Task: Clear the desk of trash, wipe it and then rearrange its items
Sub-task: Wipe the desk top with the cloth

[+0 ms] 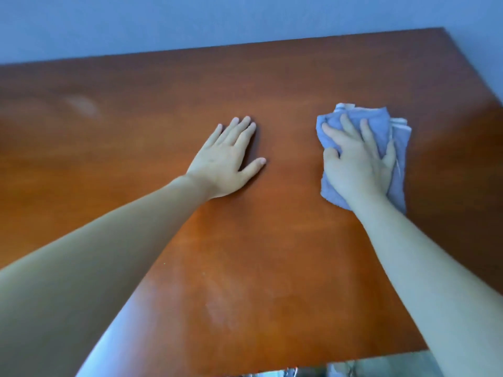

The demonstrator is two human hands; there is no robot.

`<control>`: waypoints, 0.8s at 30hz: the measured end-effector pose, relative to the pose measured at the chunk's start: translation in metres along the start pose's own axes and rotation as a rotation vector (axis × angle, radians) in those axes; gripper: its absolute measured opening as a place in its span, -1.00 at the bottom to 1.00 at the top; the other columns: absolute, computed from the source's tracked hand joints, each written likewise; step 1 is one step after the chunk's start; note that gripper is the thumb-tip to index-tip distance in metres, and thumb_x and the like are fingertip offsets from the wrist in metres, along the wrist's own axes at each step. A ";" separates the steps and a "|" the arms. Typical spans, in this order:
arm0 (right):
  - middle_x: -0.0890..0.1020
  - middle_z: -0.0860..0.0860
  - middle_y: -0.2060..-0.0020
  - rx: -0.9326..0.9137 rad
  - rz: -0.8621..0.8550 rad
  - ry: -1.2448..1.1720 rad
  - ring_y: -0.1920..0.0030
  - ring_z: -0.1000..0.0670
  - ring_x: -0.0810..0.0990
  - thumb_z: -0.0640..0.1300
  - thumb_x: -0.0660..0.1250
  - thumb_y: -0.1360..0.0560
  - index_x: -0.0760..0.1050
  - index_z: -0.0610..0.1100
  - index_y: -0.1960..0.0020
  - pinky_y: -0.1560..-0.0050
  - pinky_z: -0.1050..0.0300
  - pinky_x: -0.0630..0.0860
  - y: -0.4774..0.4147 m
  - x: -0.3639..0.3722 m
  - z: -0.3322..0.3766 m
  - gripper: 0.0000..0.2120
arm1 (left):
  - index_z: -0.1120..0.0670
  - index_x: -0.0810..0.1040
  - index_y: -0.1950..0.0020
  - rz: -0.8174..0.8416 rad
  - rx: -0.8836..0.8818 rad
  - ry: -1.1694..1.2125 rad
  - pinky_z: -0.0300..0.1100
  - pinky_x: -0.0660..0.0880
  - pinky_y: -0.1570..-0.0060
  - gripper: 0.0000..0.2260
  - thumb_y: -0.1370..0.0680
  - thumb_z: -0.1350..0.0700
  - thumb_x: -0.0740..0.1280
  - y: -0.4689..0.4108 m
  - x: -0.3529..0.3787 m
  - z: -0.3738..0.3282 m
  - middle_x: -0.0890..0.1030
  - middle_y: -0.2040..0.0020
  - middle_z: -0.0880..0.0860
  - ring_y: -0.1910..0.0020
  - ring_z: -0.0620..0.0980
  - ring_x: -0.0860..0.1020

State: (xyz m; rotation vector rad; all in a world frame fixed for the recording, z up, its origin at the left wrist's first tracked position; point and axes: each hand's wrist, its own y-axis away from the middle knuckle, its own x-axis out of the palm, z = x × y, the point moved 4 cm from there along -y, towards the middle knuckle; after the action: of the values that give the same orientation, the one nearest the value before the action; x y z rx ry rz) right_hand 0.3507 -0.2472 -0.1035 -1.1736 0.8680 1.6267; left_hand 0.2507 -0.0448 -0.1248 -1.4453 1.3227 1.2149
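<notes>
Brown desk (272,77), left hand (226,161) flat, right hand (356,164) on blue cloth (378,118).

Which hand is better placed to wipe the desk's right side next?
Right. The right hand presses the blue cloth on the desk near that side; the left hand lies flat on bare wood, holding nothing.
</notes>
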 end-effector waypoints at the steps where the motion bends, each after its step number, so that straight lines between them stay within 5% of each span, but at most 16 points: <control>1: 0.12 0.27 -0.54 -0.014 -0.011 0.044 -0.56 0.13 -0.02 -0.04 0.08 -0.54 0.25 0.33 -0.46 -0.51 -0.20 -0.13 0.027 0.006 0.010 -0.48 | 0.10 0.03 -0.62 0.003 0.042 0.033 -0.08 -0.15 -0.56 -0.36 -0.64 -0.22 0.06 0.012 0.000 -0.002 0.01 -0.62 0.01 -0.59 -0.03 -0.08; 7: 0.35 0.21 -0.47 -0.439 0.092 -0.032 -0.52 0.08 0.22 0.03 0.08 -0.38 0.44 0.25 -0.36 -0.49 -0.20 0.03 0.198 0.045 0.109 -0.44 | 0.21 0.16 -0.57 0.015 0.060 0.187 -0.08 -0.08 -0.54 -0.53 -0.67 0.14 0.15 0.074 -0.007 0.021 0.14 -0.59 0.13 -0.59 0.10 0.05; 11: 0.20 0.28 -0.51 -0.685 0.240 0.076 -0.55 0.19 0.05 0.08 -0.05 -0.42 0.32 0.36 -0.40 -0.52 -0.15 -0.09 0.188 0.039 0.082 -0.42 | 0.16 0.16 -0.57 -0.016 -0.031 0.156 -0.03 -0.08 -0.54 -0.53 -0.68 0.11 0.13 0.109 -0.006 0.038 0.13 -0.60 0.10 -0.59 0.08 0.03; 17: 0.07 0.25 -0.56 -0.081 0.058 0.170 -0.57 0.07 -0.05 0.05 -0.04 -0.51 0.17 0.41 -0.44 -0.51 -0.19 -0.17 0.149 0.009 -0.014 -0.47 | 0.12 0.16 -0.58 -0.104 -0.046 0.104 -0.08 -0.10 -0.55 -0.52 -0.69 0.01 0.09 0.141 0.004 0.023 0.11 -0.60 0.07 -0.59 0.03 0.02; 24: -0.11 0.01 -0.60 0.127 0.040 0.147 -0.57 -0.14 -0.18 0.04 -0.05 -0.57 0.03 0.15 -0.57 -0.43 -0.40 -0.14 0.188 0.037 0.054 -0.44 | 0.06 0.17 -0.58 -0.155 -0.024 0.067 0.02 -0.11 -0.54 -0.53 -0.69 -0.06 0.03 0.199 0.005 0.023 0.08 -0.61 0.00 -0.59 -0.01 -0.02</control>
State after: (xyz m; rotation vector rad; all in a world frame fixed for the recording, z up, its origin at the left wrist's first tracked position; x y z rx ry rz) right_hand 0.1521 -0.2499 -0.1179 -1.2041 1.0784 1.5082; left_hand 0.0499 -0.0471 -0.1269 -1.5869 1.2196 1.0926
